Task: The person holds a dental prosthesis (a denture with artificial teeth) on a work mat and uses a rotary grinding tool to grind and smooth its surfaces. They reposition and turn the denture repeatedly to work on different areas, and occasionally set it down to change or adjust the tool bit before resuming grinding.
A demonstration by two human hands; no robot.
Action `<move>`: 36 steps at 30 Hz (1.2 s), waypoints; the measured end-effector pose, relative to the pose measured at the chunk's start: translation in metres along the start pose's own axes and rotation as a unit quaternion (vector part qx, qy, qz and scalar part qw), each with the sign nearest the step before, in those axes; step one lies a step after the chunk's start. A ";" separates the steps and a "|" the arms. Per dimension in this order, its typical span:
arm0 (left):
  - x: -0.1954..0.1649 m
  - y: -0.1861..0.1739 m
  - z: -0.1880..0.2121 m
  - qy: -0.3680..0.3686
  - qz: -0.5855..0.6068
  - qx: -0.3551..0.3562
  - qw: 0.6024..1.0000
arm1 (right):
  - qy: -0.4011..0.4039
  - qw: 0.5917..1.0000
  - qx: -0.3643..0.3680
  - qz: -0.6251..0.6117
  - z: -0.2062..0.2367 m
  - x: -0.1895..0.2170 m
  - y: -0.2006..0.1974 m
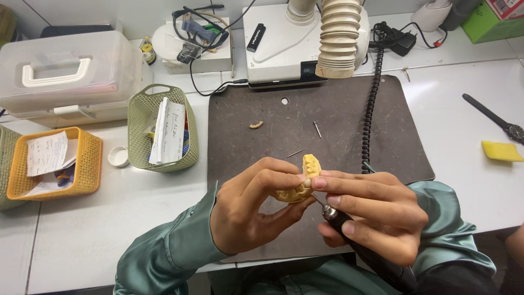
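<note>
My left hand [248, 210] grips a yellow plaster dental cast [304, 180] between thumb and fingers, held above the near edge of a dark brown work mat [338, 120]. My right hand [371, 210] holds a dark rotary handpiece [355, 235] like a pen, its metal tip pointing up at the underside of the cast, while the right forefinger rests on the cast's top. A black coiled cable [372, 104] runs from the handpiece area back across the mat.
On the mat lie a small tooth piece [256, 124] and two thin metal burs [317, 129]. A ribbed suction hose [339, 38] hangs over a white unit [278, 49]. Green basket [164, 131] and orange basket [54, 164] stand left; a yellow sponge [502, 151] and watch [494, 117] right.
</note>
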State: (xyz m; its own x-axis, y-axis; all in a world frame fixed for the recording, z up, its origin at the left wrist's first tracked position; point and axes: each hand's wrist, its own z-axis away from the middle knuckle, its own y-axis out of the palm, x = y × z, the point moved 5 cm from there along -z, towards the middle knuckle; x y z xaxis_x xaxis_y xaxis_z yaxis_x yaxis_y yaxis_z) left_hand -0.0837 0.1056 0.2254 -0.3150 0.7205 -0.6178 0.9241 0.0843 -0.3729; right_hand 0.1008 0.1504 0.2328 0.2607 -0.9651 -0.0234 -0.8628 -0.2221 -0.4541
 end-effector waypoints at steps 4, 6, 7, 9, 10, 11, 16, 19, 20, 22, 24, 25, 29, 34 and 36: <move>-0.001 -0.001 -0.002 -0.006 -0.011 0.001 1.000 | 0.001 1.000 0.010 -0.004 0.000 -0.002 -0.001; -0.003 -0.003 -0.002 -0.007 -0.020 0.005 1.000 | 0.028 0.999 -0.021 -0.014 -0.002 -0.001 -0.004; -0.005 -0.004 -0.002 -0.008 -0.027 0.007 1.000 | 0.043 0.998 -0.037 -0.020 -0.002 0.001 -0.005; -0.004 -0.005 -0.002 -0.022 -0.027 0.018 0.999 | 0.151 0.977 -0.080 -0.123 0.000 -0.004 -0.007; -0.002 -0.006 -0.002 -0.036 -0.020 0.028 0.999 | 0.204 0.958 -0.102 -0.174 0.003 -0.006 -0.007; -0.001 -0.005 0.000 -0.050 -0.012 0.037 0.998 | 0.204 0.955 -0.111 -0.185 0.005 -0.010 -0.006; 0.007 0.001 0.006 -0.065 0.062 0.035 0.995 | 0.270 0.923 -0.105 -0.253 0.018 -0.030 -0.005; 0.010 0.006 0.009 -0.064 0.069 0.043 0.995 | 0.266 0.941 -0.048 -0.203 0.016 -0.032 -0.005; 0.011 0.007 0.009 -0.066 0.067 0.047 0.994 | 0.273 0.940 -0.035 -0.202 0.014 -0.032 -0.004; 0.012 0.009 0.009 -0.064 0.089 0.048 0.993 | 0.282 0.938 -0.008 -0.200 0.011 -0.032 -0.002; 0.011 0.011 0.010 -0.062 0.095 0.049 0.992 | 0.281 0.936 0.000 -0.210 0.008 -0.033 0.003; 0.011 0.012 0.010 -0.059 0.089 0.049 0.993 | 0.280 0.935 0.004 -0.215 0.007 -0.033 0.004; 0.010 0.012 0.009 -0.046 0.077 0.053 0.995 | 0.282 0.932 -0.007 -0.227 0.008 -0.034 0.007; 0.007 0.015 0.009 -0.047 0.096 0.067 0.992 | 0.286 0.937 0.010 -0.201 0.005 -0.026 0.003; 0.006 0.017 0.010 -0.043 0.108 0.072 0.991 | 0.284 0.935 0.017 -0.213 0.003 -0.023 0.001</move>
State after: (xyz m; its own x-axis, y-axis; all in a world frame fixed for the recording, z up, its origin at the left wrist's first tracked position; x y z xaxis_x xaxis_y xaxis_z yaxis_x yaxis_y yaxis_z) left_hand -0.0725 0.1045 0.2084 -0.1367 0.6496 -0.7479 0.9332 -0.1688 -0.3173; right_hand 0.0955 0.1733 0.2301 0.2973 -0.7100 0.6383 -0.7165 -0.6078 -0.3424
